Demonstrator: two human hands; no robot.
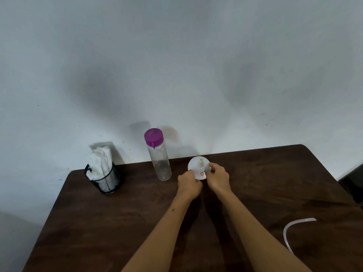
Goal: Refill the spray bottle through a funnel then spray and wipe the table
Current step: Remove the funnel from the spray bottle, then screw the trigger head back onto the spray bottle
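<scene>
Just right of centre in the frame, both hands meet at a white funnel that sits spout-up on the dark table. The left hand curls its fingers at the funnel's near rim; the right hand pinches it beside the spout. Just left stands a clear bottle with a purple cap. Further left, a black mesh cup holds a white cloth. A clear tube lies at lower right.

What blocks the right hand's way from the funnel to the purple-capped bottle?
The left hand does: it lies between the bottle and the funnel, which both hands grip. The right hand is on the funnel's far side.
</scene>
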